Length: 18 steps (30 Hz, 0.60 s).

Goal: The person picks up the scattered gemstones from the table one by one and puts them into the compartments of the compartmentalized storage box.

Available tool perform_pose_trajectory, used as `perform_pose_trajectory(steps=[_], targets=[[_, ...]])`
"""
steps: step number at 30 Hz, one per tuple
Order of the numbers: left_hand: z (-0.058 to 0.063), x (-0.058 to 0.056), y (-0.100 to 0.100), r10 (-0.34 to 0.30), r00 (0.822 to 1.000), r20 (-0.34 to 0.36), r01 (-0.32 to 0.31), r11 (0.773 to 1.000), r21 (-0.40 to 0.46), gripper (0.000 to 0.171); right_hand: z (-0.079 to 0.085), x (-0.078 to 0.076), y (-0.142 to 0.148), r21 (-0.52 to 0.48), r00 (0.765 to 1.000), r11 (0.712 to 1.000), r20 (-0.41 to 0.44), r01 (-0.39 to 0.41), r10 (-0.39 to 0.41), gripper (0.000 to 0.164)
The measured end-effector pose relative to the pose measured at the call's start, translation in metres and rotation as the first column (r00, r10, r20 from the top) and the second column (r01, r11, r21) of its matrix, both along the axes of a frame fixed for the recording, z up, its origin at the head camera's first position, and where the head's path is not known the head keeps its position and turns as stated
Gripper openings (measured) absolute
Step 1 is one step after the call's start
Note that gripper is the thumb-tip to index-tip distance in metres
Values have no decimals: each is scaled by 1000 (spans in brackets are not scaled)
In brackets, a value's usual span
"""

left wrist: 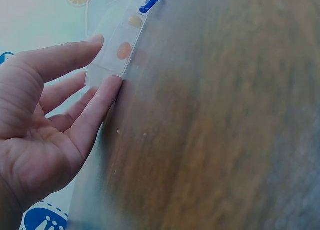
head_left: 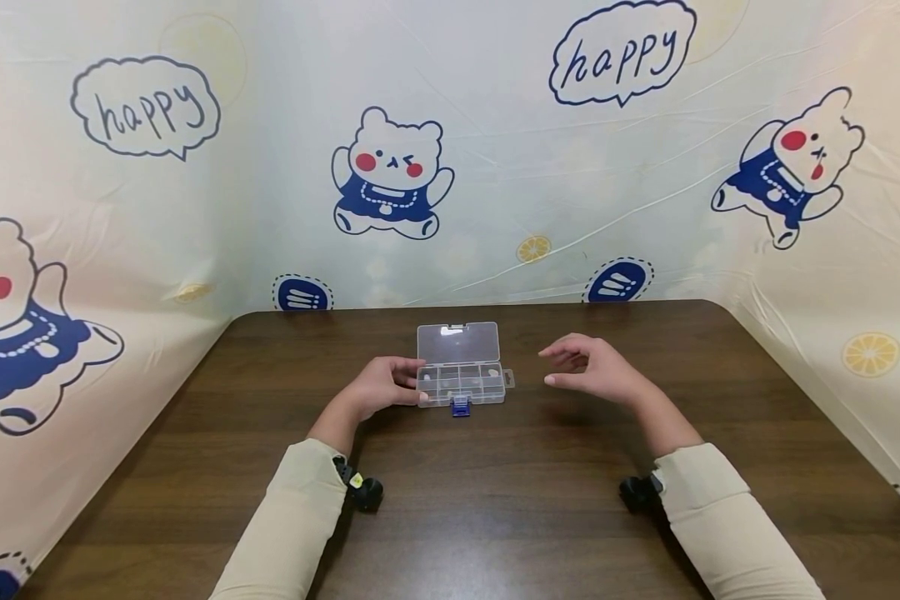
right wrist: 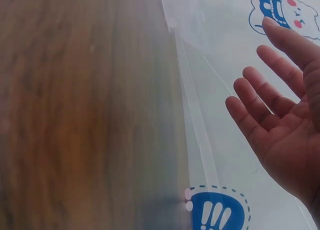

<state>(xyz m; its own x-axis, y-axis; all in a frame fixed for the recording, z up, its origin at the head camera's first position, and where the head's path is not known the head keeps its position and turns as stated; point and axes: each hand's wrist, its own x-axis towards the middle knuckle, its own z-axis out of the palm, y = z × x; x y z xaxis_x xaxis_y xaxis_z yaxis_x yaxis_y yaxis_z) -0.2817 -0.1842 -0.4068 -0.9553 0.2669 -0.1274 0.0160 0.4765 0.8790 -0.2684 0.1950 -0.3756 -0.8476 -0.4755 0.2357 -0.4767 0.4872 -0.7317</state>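
Note:
A clear plastic compartment box (head_left: 471, 385) rests on the table, its transparent lid (head_left: 457, 346) raised at the back. A blue latch (head_left: 461, 407) hangs at the front and a hanging tab (head_left: 509, 379) sticks out at the right end. Thumb and fingers of my left hand (head_left: 378, 386) grip the box's left end from front and back. Through its wall, the left wrist view shows a small orange-red oval piece (left wrist: 124, 51) and a pale yellow one (left wrist: 134, 21). My right hand (head_left: 596, 369) hovers right of the box, fingers loosely bent, holding nothing.
The dark wooden table (head_left: 450, 508) runs back to a printed cloth (head_left: 495, 167) that hangs behind it and along both sides. Black wrist cameras (head_left: 366, 495) are strapped at both cuffs, low over the tabletop.

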Motion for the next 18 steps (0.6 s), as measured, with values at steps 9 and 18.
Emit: perform_pose_trajectory(steps=[9,18], targets=[[0,1,0,-4,1000,-17,3,1000,-13,64,0,0,13,-5,999,999,-1,39,-39,36],[-1,0,0,-2,1000,-16,1,1000,-26,64,-1,-2,29,3,997,997,6,74,-74,38]])
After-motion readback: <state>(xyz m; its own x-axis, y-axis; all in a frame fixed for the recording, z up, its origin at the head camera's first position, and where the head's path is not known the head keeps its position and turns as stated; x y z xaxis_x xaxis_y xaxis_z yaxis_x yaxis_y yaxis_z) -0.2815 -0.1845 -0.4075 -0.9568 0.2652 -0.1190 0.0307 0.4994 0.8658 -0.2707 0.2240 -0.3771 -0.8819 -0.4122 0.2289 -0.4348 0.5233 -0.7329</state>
